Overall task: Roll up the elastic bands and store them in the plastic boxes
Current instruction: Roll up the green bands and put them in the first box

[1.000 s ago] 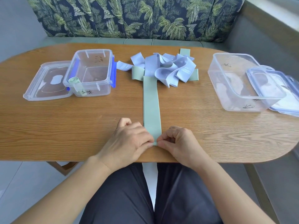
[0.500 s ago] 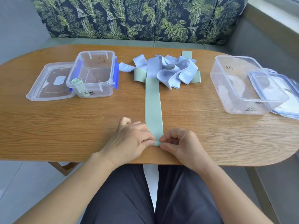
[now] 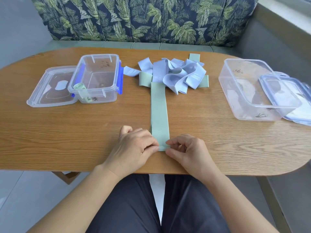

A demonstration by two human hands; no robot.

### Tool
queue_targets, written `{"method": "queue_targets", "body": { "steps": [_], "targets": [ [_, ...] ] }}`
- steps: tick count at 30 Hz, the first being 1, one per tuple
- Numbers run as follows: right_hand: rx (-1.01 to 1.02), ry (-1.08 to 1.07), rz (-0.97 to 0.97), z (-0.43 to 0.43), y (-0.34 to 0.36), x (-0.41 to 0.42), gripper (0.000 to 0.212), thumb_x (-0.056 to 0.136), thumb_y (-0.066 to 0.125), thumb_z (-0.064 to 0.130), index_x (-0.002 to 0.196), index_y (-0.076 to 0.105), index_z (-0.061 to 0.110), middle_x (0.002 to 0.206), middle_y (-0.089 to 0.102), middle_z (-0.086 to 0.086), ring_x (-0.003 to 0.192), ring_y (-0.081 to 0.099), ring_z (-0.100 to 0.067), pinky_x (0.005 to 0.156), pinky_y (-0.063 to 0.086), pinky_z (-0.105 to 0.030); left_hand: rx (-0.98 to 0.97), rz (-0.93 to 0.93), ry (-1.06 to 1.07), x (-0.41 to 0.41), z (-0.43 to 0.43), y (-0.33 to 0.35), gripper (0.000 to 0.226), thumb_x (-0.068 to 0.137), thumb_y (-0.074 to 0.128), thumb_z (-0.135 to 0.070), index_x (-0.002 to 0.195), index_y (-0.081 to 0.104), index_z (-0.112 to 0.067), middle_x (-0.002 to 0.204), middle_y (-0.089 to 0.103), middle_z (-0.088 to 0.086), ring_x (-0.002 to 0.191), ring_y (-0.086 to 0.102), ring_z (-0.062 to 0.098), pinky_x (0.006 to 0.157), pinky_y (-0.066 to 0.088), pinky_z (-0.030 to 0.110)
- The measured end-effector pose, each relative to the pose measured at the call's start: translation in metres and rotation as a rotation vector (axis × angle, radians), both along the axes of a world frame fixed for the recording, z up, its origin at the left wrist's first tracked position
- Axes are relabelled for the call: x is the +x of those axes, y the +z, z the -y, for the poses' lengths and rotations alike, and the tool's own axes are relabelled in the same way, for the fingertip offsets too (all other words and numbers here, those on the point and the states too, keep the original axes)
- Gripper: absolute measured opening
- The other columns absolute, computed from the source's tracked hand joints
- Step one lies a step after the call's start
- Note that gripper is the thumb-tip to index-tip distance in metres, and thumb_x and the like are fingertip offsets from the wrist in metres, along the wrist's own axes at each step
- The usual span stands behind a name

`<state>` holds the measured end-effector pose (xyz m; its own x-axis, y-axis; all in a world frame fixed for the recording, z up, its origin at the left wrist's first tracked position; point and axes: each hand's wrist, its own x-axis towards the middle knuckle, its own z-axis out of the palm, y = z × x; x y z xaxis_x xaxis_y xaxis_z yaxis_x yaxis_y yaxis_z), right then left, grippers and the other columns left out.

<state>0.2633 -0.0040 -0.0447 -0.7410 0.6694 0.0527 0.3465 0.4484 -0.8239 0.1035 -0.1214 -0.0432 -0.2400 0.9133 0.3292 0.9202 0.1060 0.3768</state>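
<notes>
A long green elastic band (image 3: 159, 111) lies flat down the middle of the wooden table (image 3: 67, 132), its far end under a heap of lilac and green bands (image 3: 175, 74). My left hand (image 3: 134, 148) and my right hand (image 3: 188, 153) pinch the band's near end from either side, fingers curled over its edge. A clear plastic box (image 3: 99, 81) at the left holds one rolled green band (image 3: 80, 86). A second clear box (image 3: 249, 91) stands at the right; I see no band in it.
A loose lid (image 3: 50, 89) lies left of the left box. Another lid (image 3: 286, 95) leans on the right box. A leaf-patterned sofa back (image 3: 143, 19) runs behind the table. My knees are under the near edge.
Both hands stay at the band's near end; the fingers have shifted slightly on its edge. The view has tilted a little.
</notes>
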Motion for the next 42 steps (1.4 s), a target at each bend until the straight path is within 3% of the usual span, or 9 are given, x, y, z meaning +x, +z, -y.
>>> {"method": "queue_targets", "body": {
  "steps": [3,7,11,16,20,26,30,35,42],
  "targets": [
    [0.042,0.0,0.023,0.001,-0.001,-0.001,0.011,0.079,0.078,0.017,0.085,0.074,0.025,0.072,0.057,0.016,0.065,0.053,0.0,0.064,0.043,-0.017,0.0,0.004,0.016,0.001,-0.002,0.0,0.029,0.088,0.049,-0.048,0.077,0.07,-0.031,0.078,0.059,-0.016,0.078,0.053,0.0,0.081,0.024,0.028],
    [0.074,0.013,0.093,-0.002,0.001,-0.004,0.005,0.083,0.074,0.024,0.086,0.074,0.027,0.074,0.058,0.016,0.064,0.051,-0.001,0.068,0.049,-0.027,-0.025,0.107,0.064,0.007,0.002,0.002,0.011,0.089,0.065,-0.037,0.086,0.071,-0.028,0.085,0.058,-0.017,0.091,0.041,-0.016,0.084,0.03,0.021],
    [0.125,0.068,0.154,-0.008,0.007,-0.008,0.005,0.086,0.069,0.025,0.085,0.073,0.027,0.078,0.06,0.012,0.066,0.051,-0.003,0.07,0.05,-0.032,-0.061,0.193,0.123,0.014,0.005,0.002,0.017,0.086,0.071,-0.03,0.102,0.068,-0.027,0.093,0.057,-0.019,0.083,0.054,-0.001,0.086,0.036,0.026],
    [0.145,0.094,0.18,-0.009,0.01,-0.01,0.008,0.088,0.066,0.024,0.084,0.072,0.026,0.078,0.058,0.015,0.067,0.049,-0.003,0.07,0.049,-0.031,-0.09,0.266,0.184,0.017,0.004,0.009,0.006,0.091,0.065,-0.029,0.09,0.069,-0.024,0.086,0.057,-0.017,0.077,0.054,0.007,0.071,0.04,0.022],
    [0.132,0.115,0.218,-0.01,0.013,-0.013,0.009,0.09,0.063,0.024,0.086,0.072,0.025,0.078,0.056,0.017,0.068,0.049,-0.001,0.07,0.046,-0.028,-0.142,0.247,0.181,0.018,0.002,0.014,0.011,0.092,0.063,-0.034,0.09,0.067,-0.024,0.088,0.056,-0.016,0.081,0.054,0.008,0.07,0.042,0.023],
    [-0.028,0.07,0.221,-0.012,0.019,-0.014,0.015,0.086,0.067,0.018,0.076,0.066,0.028,0.061,0.06,0.021,0.055,0.052,0.0,0.059,0.043,-0.019,-0.196,0.284,0.216,0.018,0.0,0.018,0.013,0.088,0.067,-0.038,0.089,0.066,-0.025,0.093,0.054,-0.014,0.084,0.053,0.008,0.074,0.048,0.032],
    [-0.245,-0.023,0.21,-0.013,0.026,-0.018,0.006,0.082,0.069,0.012,0.08,0.065,0.016,0.068,0.067,-0.001,0.043,0.055,-0.009,0.05,0.047,-0.023,-0.205,0.312,0.263,0.021,-0.003,0.019,0.012,0.089,0.067,-0.035,0.089,0.066,-0.023,0.095,0.052,-0.014,0.084,0.051,0.006,0.072,0.042,0.024],
    [-0.311,-0.094,0.316,-0.013,0.034,-0.025,0.008,0.079,0.069,0.012,0.078,0.069,0.003,0.064,0.071,-0.009,0.046,0.063,-0.014,0.043,0.042,-0.018,-0.163,0.388,0.368,0.032,-0.007,0.02,0.01,0.089,0.069,-0.026,0.086,0.067,-0.016,0.101,0.053,-0.012,0.082,0.05,0.003,0.071,0.038,0.015],
    [-0.447,-0.129,0.298,-0.007,0.037,-0.027,0.01,0.08,0.069,0.007,0.075,0.069,-0.001,0.062,0.071,-0.015,0.052,0.064,-0.02,0.045,0.044,-0.02,-0.236,0.591,0.514,0.026,-0.012,0.03,0.013,0.078,0.08,-0.026,0.079,0.066,-0.024,0.1,0.061,-0.009,0.087,0.063,0.009,0.079,0.054,0.03]
  ]
}}
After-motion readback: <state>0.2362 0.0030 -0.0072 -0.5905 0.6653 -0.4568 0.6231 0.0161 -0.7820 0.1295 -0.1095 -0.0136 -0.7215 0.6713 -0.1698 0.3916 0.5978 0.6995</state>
